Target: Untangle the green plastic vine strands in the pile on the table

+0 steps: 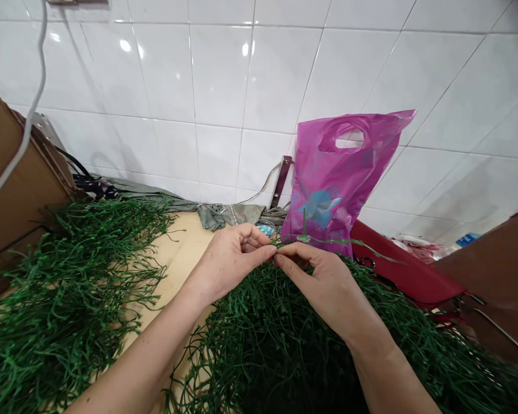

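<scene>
My left hand (231, 256) and my right hand (323, 276) meet at the fingertips above a table, both pinched on a thin green plastic sprig (304, 237) with spindly arms. The sprig stands just above my right fingers, in front of a magenta bag. Under my hands lies a big heap of the same green plastic stems (285, 339). A second heap of green stems (60, 287) covers the left side of the wooden tabletop (185, 253).
A magenta plastic carrier bag (334, 172) leans on the white tiled wall (224, 75). A cardboard box (12, 184) stands at the left, with a white cable hanging in front of it. Grey cloth (216, 214) lies at the back, a red bag (406, 273) at the right.
</scene>
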Demonstrator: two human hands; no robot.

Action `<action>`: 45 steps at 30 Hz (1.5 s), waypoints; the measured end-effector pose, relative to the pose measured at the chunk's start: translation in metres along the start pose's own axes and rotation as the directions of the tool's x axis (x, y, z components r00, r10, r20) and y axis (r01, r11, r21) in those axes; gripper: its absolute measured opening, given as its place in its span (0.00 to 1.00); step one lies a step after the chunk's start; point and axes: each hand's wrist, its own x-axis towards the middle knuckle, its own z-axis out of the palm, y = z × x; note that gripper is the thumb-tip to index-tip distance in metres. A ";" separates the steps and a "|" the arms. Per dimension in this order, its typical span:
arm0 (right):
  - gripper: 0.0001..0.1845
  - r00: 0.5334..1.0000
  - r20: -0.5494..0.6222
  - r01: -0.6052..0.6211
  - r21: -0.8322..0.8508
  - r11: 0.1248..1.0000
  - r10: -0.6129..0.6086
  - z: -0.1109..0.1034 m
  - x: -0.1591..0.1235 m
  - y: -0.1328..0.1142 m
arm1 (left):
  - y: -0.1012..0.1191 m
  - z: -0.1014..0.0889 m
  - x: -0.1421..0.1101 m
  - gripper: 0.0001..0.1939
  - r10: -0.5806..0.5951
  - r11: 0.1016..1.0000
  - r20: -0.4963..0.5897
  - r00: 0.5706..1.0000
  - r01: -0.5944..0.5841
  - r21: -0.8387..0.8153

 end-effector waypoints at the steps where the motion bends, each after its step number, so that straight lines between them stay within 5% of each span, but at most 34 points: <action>1: 0.11 0.999 0.032 -0.013 0.039 0.999 0.012 0.000 0.001 0.002 | -0.001 -0.001 0.001 0.08 -0.004 1.000 0.015 1.000 0.004 -0.021; 6: 0.11 0.994 0.103 -0.033 0.125 0.992 0.020 0.000 0.003 0.010 | -0.002 -0.008 0.005 0.09 -0.010 0.993 0.116 0.993 0.024 -0.118; 12: 0.13 0.984 -0.177 0.024 -0.033 0.999 -0.029 0.002 0.002 0.008 | 0.000 -0.005 0.004 0.09 0.008 1.000 0.081 0.997 -0.007 -0.007; 19: 0.07 0.985 -0.144 0.080 -0.109 0.991 -0.095 0.004 0.004 0.006 | 0.001 -0.001 -0.002 0.05 0.109 0.976 0.034 0.993 -0.114 0.183; 25: 0.05 0.984 -0.156 0.072 -0.084 0.994 -0.085 0.004 0.004 0.001 | -0.005 0.009 0.002 0.09 0.103 0.991 0.025 0.994 -0.100 -0.088; 32: 0.03 0.998 -0.057 0.058 0.422 0.905 -0.037 0.002 0.005 0.012 | -0.012 0.016 0.004 0.12 0.129 0.866 0.163 0.978 -0.030 -0.500; 38: 0.10 0.996 -0.066 0.093 0.583 0.807 -0.067 0.006 0.011 0.022 | -0.014 0.016 0.003 0.13 0.133 0.834 0.205 0.970 0.002 -0.552; 45: 0.07 0.985 -0.026 0.169 0.388 0.906 -0.173 -0.006 0.006 0.018 | -0.013 0.009 0.007 0.12 0.071 0.904 0.151 0.986 0.001 -0.428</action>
